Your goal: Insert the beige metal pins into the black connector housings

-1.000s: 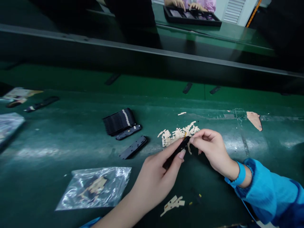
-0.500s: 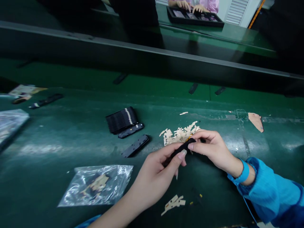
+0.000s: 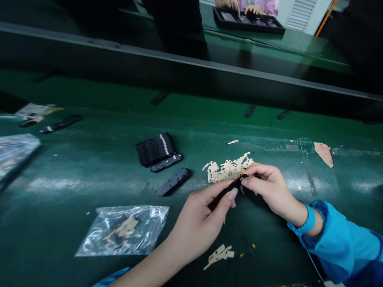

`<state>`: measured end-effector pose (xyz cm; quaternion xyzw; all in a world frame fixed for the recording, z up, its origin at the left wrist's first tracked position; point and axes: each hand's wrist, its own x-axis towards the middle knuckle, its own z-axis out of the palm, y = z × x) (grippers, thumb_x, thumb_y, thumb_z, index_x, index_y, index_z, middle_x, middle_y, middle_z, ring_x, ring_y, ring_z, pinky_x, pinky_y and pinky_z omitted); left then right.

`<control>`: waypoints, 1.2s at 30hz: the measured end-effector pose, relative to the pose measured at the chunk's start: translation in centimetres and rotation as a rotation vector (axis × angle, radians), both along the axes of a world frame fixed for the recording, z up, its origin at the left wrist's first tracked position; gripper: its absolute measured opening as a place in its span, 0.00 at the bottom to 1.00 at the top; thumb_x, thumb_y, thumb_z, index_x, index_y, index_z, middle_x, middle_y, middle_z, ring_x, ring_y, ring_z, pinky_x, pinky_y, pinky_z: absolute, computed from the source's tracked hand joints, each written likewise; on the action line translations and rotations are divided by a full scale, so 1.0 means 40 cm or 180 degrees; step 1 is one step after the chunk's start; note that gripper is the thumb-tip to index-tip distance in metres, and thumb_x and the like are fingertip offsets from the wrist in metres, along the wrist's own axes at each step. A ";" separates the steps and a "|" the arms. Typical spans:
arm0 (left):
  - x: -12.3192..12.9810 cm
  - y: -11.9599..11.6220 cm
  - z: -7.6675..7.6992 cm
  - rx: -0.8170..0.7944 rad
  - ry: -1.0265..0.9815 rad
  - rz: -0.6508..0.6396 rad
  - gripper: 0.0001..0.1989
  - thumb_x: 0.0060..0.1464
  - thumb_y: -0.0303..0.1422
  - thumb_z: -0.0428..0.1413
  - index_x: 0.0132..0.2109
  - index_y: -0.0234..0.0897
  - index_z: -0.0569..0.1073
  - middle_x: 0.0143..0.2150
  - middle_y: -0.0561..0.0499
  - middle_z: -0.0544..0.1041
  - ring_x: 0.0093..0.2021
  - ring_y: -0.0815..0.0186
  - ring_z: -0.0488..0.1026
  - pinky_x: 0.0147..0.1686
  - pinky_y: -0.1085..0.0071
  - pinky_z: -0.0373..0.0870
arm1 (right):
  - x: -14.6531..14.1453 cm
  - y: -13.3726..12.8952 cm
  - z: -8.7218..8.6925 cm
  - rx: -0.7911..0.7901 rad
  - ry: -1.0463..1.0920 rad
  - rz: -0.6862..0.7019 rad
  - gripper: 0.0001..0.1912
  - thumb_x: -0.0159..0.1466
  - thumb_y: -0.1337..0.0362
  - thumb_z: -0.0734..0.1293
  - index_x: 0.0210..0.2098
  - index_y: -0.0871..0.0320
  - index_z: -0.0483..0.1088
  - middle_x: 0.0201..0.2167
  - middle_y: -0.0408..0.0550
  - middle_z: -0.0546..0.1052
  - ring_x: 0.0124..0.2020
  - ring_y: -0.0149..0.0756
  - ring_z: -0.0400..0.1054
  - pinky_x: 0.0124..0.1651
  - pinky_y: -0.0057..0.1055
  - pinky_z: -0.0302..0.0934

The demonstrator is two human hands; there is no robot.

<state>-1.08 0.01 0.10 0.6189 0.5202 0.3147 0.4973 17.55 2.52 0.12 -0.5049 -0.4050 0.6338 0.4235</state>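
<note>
A narrow black plastic part (image 3: 226,192) lies in my left hand (image 3: 201,217), whose thumb and fingers are closed along its length. My right hand (image 3: 271,187) is closed in a pinch at the part's far end, thumb and index finger touching it. An orange-yellow bit (image 3: 241,173) shows by these fingertips; whether it belongs to the part, I cannot tell. Just behind the hands lies a loose heap of cream-coloured cut pieces (image 3: 226,169). Nearer to me are several more cream pieces (image 3: 220,255) and small yellow-tipped bits (image 3: 253,246).
A row of black parts (image 3: 155,149) and a single black part (image 3: 172,181) lie left of the heap. A clear plastic bag (image 3: 146,235) holds cream pieces. Another bag (image 3: 18,151) sits far left. Beyond the dark ledge (image 3: 167,59), a person's hands (image 3: 253,8) work over a black tray (image 3: 249,26).
The view has shifted slightly. My hands stay on the black part, with the right fingertips slightly moved at its end, where a small pale spot now shows.
</note>
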 end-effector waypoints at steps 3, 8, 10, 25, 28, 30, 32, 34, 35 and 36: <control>-0.002 0.000 0.001 0.0015 0.0024 -0.0009 0.13 0.66 0.37 0.54 0.44 0.37 0.83 0.25 0.54 0.77 0.20 0.70 0.70 0.20 0.76 0.67 | 0.003 0.001 -0.008 0.0073 0.0026 0.0046 0.02 0.53 0.65 0.75 0.28 0.55 0.78 0.23 0.38 0.71 0.25 0.29 0.60 0.30 0.30 0.53; -0.003 -0.004 -0.015 0.0509 0.0293 0.0147 0.13 0.68 0.35 0.54 0.49 0.37 0.82 0.27 0.54 0.82 0.22 0.68 0.76 0.20 0.77 0.70 | 0.007 0.006 -0.005 0.0127 -0.0163 0.0007 0.07 0.53 0.65 0.76 0.30 0.56 0.77 0.23 0.38 0.73 0.25 0.29 0.63 0.30 0.29 0.57; -0.004 -0.006 -0.026 0.1035 0.0500 0.0236 0.13 0.68 0.33 0.55 0.52 0.37 0.81 0.33 0.51 0.86 0.26 0.66 0.81 0.22 0.76 0.72 | 0.009 0.006 0.004 0.0092 -0.0315 0.0026 0.07 0.54 0.63 0.76 0.27 0.57 0.75 0.21 0.39 0.73 0.24 0.29 0.63 0.29 0.28 0.57; -0.011 0.000 -0.045 0.2623 0.1531 -0.0101 0.13 0.72 0.27 0.50 0.56 0.31 0.76 0.41 0.43 0.88 0.33 0.59 0.86 0.31 0.67 0.79 | 0.019 0.017 0.025 -0.0956 0.0017 0.0492 0.12 0.52 0.56 0.78 0.27 0.59 0.82 0.24 0.47 0.81 0.22 0.28 0.67 0.17 0.20 0.59; -0.010 0.001 -0.044 0.2678 0.1564 -0.0133 0.13 0.72 0.27 0.49 0.56 0.31 0.76 0.40 0.43 0.88 0.31 0.59 0.86 0.30 0.66 0.79 | 0.019 0.017 0.021 -0.0952 0.0025 0.0452 0.11 0.52 0.57 0.78 0.25 0.59 0.81 0.23 0.46 0.80 0.21 0.27 0.66 0.17 0.19 0.57; -0.011 0.000 -0.044 0.2705 0.1590 -0.0157 0.14 0.72 0.26 0.49 0.56 0.30 0.76 0.39 0.44 0.88 0.31 0.58 0.86 0.29 0.66 0.79 | 0.017 0.017 0.021 -0.0942 0.0009 0.0413 0.11 0.52 0.57 0.79 0.24 0.59 0.81 0.22 0.45 0.78 0.21 0.26 0.65 0.17 0.18 0.55; -0.012 0.000 -0.044 0.2738 0.1608 -0.0164 0.14 0.72 0.26 0.49 0.57 0.30 0.75 0.39 0.44 0.88 0.31 0.58 0.86 0.29 0.66 0.79 | 0.016 0.016 0.021 -0.0944 0.0004 0.0376 0.11 0.52 0.58 0.79 0.22 0.59 0.80 0.21 0.44 0.77 0.21 0.26 0.65 0.17 0.18 0.54; -0.013 0.000 -0.044 0.2790 0.1622 -0.0163 0.14 0.72 0.26 0.50 0.57 0.29 0.75 0.40 0.44 0.88 0.31 0.58 0.86 0.28 0.66 0.78 | 0.014 0.016 0.020 -0.0945 -0.0004 0.0339 0.11 0.52 0.59 0.78 0.21 0.59 0.79 0.20 0.43 0.76 0.21 0.26 0.64 0.17 0.19 0.53; -0.014 0.000 -0.044 0.2808 0.1636 -0.0170 0.13 0.71 0.25 0.50 0.57 0.29 0.75 0.40 0.44 0.88 0.31 0.58 0.86 0.28 0.66 0.78 | 0.013 0.016 0.019 -0.0943 -0.0010 0.0327 0.11 0.52 0.59 0.78 0.20 0.59 0.78 0.20 0.43 0.75 0.21 0.26 0.64 0.17 0.19 0.53; -0.013 0.001 -0.043 0.2828 0.1650 -0.0179 0.13 0.71 0.25 0.50 0.57 0.29 0.74 0.40 0.44 0.88 0.31 0.59 0.86 0.28 0.66 0.78 | 0.013 0.015 0.018 -0.0939 -0.0013 0.0318 0.11 0.52 0.59 0.78 0.20 0.59 0.78 0.19 0.43 0.75 0.21 0.26 0.64 0.17 0.19 0.53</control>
